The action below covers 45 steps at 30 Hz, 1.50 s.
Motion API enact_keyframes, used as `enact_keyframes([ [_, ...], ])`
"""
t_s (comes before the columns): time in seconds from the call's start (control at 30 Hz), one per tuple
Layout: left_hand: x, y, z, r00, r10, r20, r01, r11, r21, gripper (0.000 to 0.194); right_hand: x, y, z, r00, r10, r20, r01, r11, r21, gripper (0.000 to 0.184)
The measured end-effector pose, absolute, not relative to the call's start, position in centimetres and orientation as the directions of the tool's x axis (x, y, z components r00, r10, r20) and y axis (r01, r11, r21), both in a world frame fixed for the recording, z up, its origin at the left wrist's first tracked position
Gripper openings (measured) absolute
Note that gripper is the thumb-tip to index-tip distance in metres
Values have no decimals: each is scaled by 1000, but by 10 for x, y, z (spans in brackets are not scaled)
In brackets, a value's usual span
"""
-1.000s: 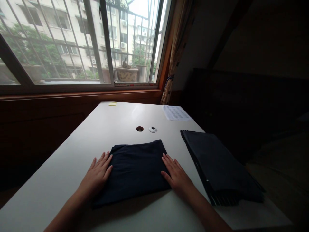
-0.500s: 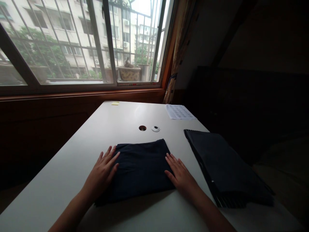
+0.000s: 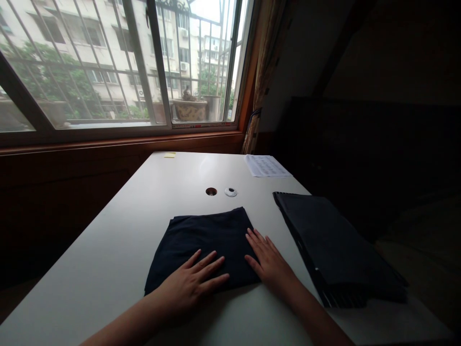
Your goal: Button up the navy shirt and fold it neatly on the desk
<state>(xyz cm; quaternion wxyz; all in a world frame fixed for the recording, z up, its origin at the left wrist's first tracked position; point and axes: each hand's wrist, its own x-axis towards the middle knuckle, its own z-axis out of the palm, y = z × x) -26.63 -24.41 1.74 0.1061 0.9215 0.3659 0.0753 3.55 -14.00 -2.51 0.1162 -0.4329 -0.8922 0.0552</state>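
Observation:
A folded dark navy cloth lies flat on the white table in front of me. My left hand rests palm down over its near edge, fingers spread across the fabric. At the cloth's right edge, my right hand lies with its fingers stretched out on the fabric. Neither hand grips anything. Whether the cloth is a garment cannot be made out from this fold.
A dark, flat stack with a ridged edge lies along the table's right side. Toward the back are printed papers, a yellow note, a round cable hole and its white cover ring. A barred window stands beyond.
My left hand has moved from the cloth's left edge to the right and nearer me, onto its near middle. My right hand has stayed at the right edge.

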Motion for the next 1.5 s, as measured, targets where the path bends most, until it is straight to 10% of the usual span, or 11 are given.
enact_keyframes([
  [0.93, -361, -175, 24, 311, 937, 157, 917, -339, 208, 49, 53, -157, -15, -360, 906, 224, 816, 422, -396, 53],
  [1.27, -384, -146, 10, 325, 931, 168, 890, -361, 279, 52, 64, -150, -2, -216, 962, -164, 809, 83, -582, 50],
  [1.5, -400, -132, 8, 263, 958, 115, 889, -287, 356, 47, 56, -138, 21, -355, 886, -298, 798, 121, -590, 18],
])
